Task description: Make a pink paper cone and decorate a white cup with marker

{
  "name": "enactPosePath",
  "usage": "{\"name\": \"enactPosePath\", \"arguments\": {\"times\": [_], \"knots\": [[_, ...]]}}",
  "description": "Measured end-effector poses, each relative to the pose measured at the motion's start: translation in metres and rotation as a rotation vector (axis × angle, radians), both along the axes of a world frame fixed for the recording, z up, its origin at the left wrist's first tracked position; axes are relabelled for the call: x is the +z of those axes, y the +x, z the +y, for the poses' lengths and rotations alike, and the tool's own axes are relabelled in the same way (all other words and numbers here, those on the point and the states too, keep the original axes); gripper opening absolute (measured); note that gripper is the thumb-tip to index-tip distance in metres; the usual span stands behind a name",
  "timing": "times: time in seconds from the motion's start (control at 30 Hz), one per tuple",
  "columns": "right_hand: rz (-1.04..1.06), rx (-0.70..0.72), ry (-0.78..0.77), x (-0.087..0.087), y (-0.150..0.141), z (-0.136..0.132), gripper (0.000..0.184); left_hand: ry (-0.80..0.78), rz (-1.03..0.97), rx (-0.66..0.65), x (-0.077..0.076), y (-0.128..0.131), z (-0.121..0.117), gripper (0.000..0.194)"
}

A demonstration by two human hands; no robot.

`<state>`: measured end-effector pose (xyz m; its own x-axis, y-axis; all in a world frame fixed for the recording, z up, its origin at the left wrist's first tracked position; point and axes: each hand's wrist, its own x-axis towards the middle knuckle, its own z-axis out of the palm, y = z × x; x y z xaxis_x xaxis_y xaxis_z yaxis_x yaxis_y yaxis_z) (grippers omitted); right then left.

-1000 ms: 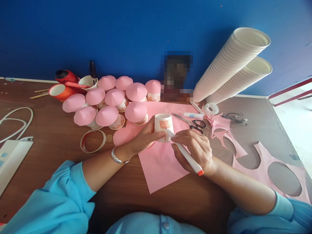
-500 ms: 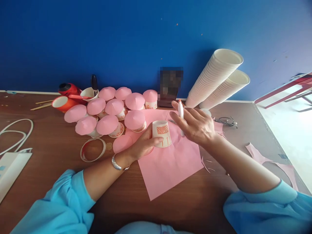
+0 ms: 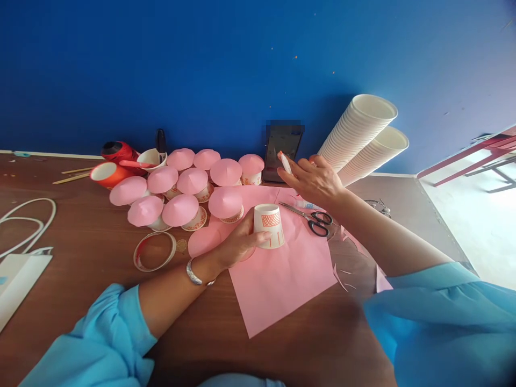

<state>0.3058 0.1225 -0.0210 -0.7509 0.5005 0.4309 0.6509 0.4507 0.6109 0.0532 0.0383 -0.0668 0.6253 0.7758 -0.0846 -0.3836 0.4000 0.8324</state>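
My left hand (image 3: 239,242) is closed round an upside-down white paper cup (image 3: 269,239), its thumb across the front. Orange drawing shows on the cup: a hatched block above short upright strokes. My right hand (image 3: 316,183) is raised further back, in front of a dark phone-like device (image 3: 287,142) leaning on the wall. Between its fingers is a white marker (image 3: 286,163) with an orange tip, pointing up and left. Pink paper (image 3: 278,295) lies beneath the cup. Black-handled scissors (image 3: 309,217) rest on it, below my right hand.
Several upturned cups with pink cone tops (image 3: 180,210) stand left of the paper. Two tall cup stacks (image 3: 358,131) lean at the wall. A tape roll (image 3: 137,258), an orange cup (image 3: 105,174), a black marker (image 3: 160,144) and a white cable (image 3: 52,215) are on the left.
My right hand has moved back and up with the marker, which now tilts left. The scissors beneath have come into full sight. My left hand still holds the cup in nearly the same place.
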Motion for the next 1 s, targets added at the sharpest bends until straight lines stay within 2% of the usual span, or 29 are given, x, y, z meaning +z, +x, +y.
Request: {"name": "enactPosePath", "arguments": {"times": [0.13, 0.33, 0.4, 0.53, 0.67, 0.73, 0.87, 1.0], "knots": [[0.06, 0.002, 0.019, 0.003, 0.003, 0.003, 0.03, 0.026, 0.027, -0.011, -0.003, 0.0, 0.002, 0.057], [0.127, -0.007, -0.086, -0.001, 0.001, 0.0, 0.035, -0.011, 0.022, -0.015, -0.004, -0.004, -0.001, 0.052], [0.155, 0.018, -0.078, 0.0, 0.001, -0.005, 0.032, -0.008, 0.024, -0.014, -0.002, -0.004, -0.002, 0.052], [0.375, 0.134, -0.019, 0.006, -0.005, -0.035, 0.034, 0.035, -0.003, -0.024, 0.006, -0.001, 0.0, 0.047], [0.696, 0.242, -0.138, 0.015, -0.022, -0.083, 0.051, 0.107, 0.0, -0.057, 0.018, 0.002, 0.002, 0.039], [0.837, 0.268, -0.227, 0.016, -0.033, -0.105, 0.048, 0.103, 0.051, -0.043, 0.024, 0.002, 0.002, 0.038], [0.946, 0.302, -0.304, 0.015, -0.049, -0.134, 0.037, 0.051, 0.065, -0.015, 0.033, 0.001, -0.001, 0.033], [0.944, 0.364, -0.407, 0.013, -0.058, -0.145, 0.027, 0.011, 0.061, 0.016, 0.036, 0.002, -0.003, 0.026]]}}
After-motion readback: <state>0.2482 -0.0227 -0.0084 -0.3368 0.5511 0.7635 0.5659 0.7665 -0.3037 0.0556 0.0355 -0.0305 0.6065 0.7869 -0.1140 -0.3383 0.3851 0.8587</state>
